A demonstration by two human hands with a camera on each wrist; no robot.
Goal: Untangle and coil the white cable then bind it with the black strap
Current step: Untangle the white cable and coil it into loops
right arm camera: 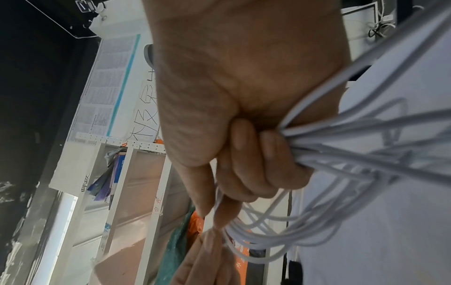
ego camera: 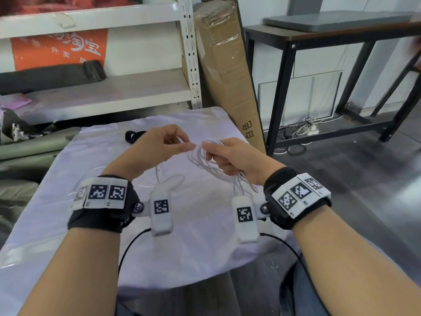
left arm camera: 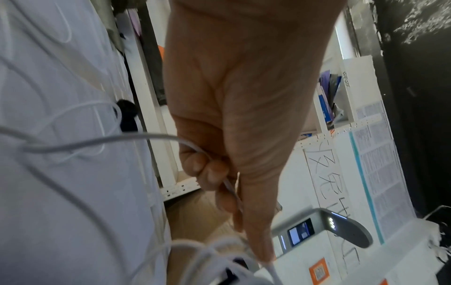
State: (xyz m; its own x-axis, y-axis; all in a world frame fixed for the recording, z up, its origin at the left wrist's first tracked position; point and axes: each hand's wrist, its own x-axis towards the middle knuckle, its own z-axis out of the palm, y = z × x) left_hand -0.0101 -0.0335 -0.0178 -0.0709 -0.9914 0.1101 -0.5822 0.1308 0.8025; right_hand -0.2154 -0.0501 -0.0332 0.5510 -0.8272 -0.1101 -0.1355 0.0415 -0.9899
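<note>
My right hand [ego camera: 230, 156] grips a bundle of loops of the thin white cable [ego camera: 200, 156] above the cloth-covered table [ego camera: 205, 224]; in the right wrist view the curled fingers [right arm camera: 256, 158] close round several strands of cable [right arm camera: 354, 154]. My left hand [ego camera: 164, 144] pinches a single strand of the cable [left arm camera: 122, 137] between thumb and fingers [left arm camera: 209, 173], right beside the coil. Loose cable trails down onto the cloth [ego camera: 170, 179]. The black strap [ego camera: 132, 135] lies on the cloth behind my left hand, also seen as a dark strap [left arm camera: 127, 115] in the left wrist view.
A white metal shelf [ego camera: 114, 87] stands behind the table. A tall cardboard box [ego camera: 227, 76] leans at the table's far right corner. A black-framed desk [ego camera: 330, 42] stands to the right over dark floor. Black wires [ego camera: 127, 249] run from the wrist cameras.
</note>
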